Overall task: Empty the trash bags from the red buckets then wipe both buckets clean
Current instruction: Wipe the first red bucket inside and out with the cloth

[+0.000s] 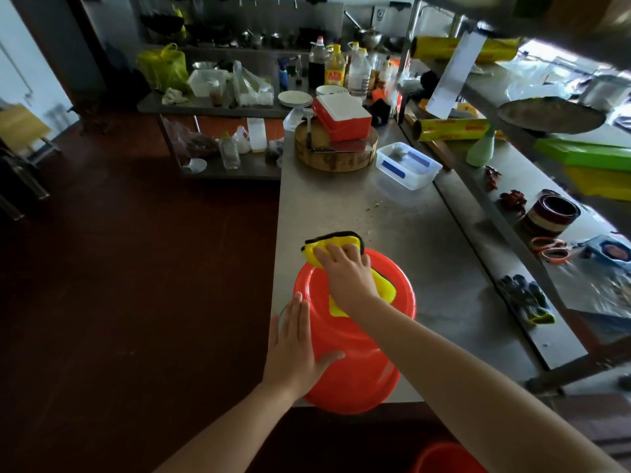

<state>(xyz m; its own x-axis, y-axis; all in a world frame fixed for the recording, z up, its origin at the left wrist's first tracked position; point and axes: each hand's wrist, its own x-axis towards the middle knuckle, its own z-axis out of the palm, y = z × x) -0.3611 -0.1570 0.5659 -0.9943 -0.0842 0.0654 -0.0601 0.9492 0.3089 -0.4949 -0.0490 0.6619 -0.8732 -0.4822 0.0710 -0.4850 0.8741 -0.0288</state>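
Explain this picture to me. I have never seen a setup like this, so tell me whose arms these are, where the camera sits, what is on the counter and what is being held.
There is no machine here. These are a person's two bare arms, filmed by one wide-angle camera worn on the head and looking forward and down.

A red bucket lies tipped over on the near end of a steel counter, with its base turned up. The left hand rests flat against its side. The right hand presses a yellow cloth onto the base and wipes it.

Farther along the counter are a round wooden chopping block and a clear plastic tub. Part of a second red bucket shows at the bottom edge.
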